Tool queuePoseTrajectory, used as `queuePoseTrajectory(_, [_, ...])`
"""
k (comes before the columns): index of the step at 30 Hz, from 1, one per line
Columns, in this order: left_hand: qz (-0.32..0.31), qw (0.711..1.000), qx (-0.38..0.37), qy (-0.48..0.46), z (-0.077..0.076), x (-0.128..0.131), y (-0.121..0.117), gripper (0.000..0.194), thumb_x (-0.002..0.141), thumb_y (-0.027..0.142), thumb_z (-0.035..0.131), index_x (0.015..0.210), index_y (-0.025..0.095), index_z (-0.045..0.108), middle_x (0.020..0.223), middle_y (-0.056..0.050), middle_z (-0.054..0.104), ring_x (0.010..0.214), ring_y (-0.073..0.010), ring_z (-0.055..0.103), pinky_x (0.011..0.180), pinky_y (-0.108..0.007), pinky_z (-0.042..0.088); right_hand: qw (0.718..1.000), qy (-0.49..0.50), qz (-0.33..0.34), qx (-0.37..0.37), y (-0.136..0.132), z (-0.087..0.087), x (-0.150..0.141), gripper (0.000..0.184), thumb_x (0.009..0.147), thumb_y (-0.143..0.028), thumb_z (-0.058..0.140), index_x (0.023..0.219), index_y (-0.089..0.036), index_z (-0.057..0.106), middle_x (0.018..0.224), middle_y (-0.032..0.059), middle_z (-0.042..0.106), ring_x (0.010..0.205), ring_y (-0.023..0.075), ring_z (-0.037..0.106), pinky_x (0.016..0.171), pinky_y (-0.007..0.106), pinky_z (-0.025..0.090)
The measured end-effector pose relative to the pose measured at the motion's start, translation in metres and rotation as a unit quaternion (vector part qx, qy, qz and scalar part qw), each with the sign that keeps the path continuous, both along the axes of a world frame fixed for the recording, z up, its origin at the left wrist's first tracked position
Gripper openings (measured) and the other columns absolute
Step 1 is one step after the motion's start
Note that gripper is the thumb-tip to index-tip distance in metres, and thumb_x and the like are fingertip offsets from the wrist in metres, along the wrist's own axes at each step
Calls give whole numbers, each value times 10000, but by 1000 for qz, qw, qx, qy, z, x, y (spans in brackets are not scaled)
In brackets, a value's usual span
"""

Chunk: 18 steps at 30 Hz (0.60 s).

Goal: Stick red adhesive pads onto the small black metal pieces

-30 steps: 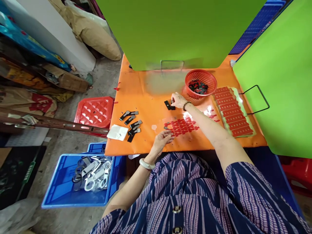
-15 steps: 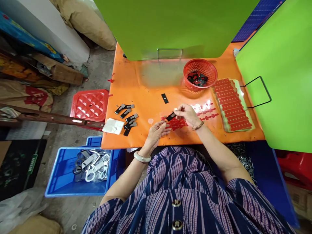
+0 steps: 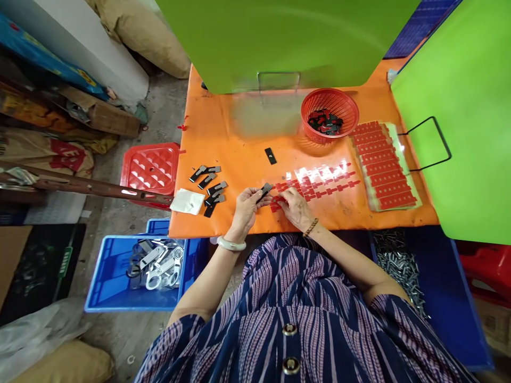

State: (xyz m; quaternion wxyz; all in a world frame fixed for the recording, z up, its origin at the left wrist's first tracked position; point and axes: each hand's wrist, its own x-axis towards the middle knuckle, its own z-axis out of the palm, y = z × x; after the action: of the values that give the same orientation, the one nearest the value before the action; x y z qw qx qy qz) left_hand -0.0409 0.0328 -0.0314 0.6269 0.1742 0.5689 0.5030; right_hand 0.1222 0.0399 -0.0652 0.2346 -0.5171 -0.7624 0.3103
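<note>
My left hand (image 3: 245,211) is closed on a small flat black piece (image 3: 263,192) with a grey end, held between thumb and fingers above the table. Just to its right, my right hand (image 3: 296,211) has its fingers pinched together over the left end of the red cut-out strips (image 3: 335,189); what is in the pinch, if anything, is hidden. Beyond the hands lies a single black piece (image 3: 270,156) with a small hole. Several black-and-grey pieces (image 3: 206,181) are spread at the table's left side, beside a white packet (image 3: 187,202).
A red basket (image 3: 354,114) holding black and red pieces stands on the orange table (image 3: 215,133). Red sticker sheets (image 3: 383,165) lie at right. Green boards (image 3: 295,42) border the far side. Blue bins (image 3: 96,276) with metal parts sit below, near a red stool (image 3: 151,167).
My right hand has let go of the black piece and moved down to the red strips. The black piece is now in my left hand, its grey end showing.
</note>
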Motion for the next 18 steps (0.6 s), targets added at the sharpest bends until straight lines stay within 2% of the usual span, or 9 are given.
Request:
queuePoseTrajectory(5, [-8, 1000, -8, 7, -7, 11, 11, 178, 799, 139, 687, 751, 138, 516, 681, -32, 696, 557, -115, 681, 638, -241, 562, 998, -57, 0, 19, -5, -6, -6, 170, 929, -181, 450, 850, -197, 600, 947, 106, 561, 913, 237, 537, 801, 357, 464])
queuePoseTrajectory(9, [9, 999, -11, 35, -17, 16, 13, 140, 815, 98, 635, 732, 127, 526, 634, -13, 664, 570, -111, 685, 655, -237, 571, 996, -77, 1, 35, -4, -8, -8, 184, 922, -157, 431, 827, -204, 582, 935, 108, 564, 934, 246, 529, 807, 367, 462])
queuePoseTrajectory(14, [9, 999, 6, 49, -25, 15, 13, 124, 814, 87, 623, 728, 117, 539, 642, -23, 659, 610, -132, 704, 675, -258, 588, 996, -85, 8, 24, 1, -7, -7, 133, 879, -138, 472, 823, -203, 573, 916, 99, 558, 908, 249, 537, 783, 368, 470])
queuePoseTrajectory(18, [1, 999, 6, 47, -26, 14, 12, 122, 841, 70, 582, 736, 112, 536, 658, -41, 671, 616, -133, 712, 645, -232, 580, 998, -51, -9, 37, -4, -8, -7, 145, 900, -145, 459, 922, -189, 596, 968, 110, 562, 916, 242, 543, 803, 367, 478])
